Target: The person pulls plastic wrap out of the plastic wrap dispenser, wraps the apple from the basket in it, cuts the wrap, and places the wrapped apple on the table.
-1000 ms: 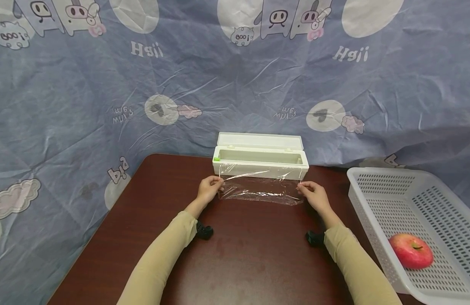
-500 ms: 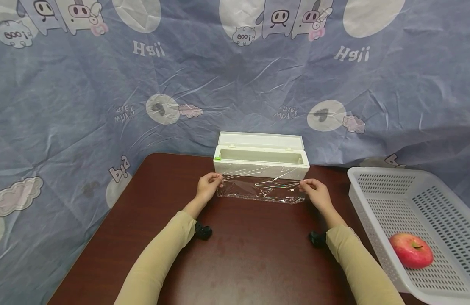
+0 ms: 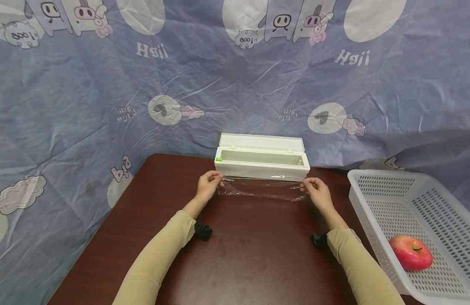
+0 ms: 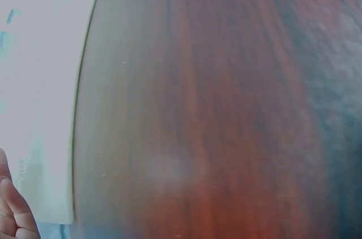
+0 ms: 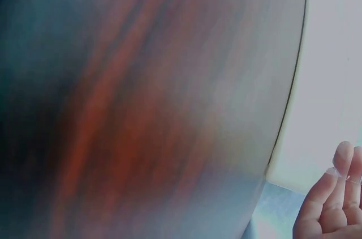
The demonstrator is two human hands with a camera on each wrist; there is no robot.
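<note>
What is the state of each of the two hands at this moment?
Left hand: closed, pinching the film at one side.
Right hand: closed, pinching the film at the other side.

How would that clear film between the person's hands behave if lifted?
The clear film is likely floppy: its near edge looks wrinkled. It seems thin, the tabletop showing through, so probably light. It might sag if the left hand or right hand let go; each pinches one side.
</note>
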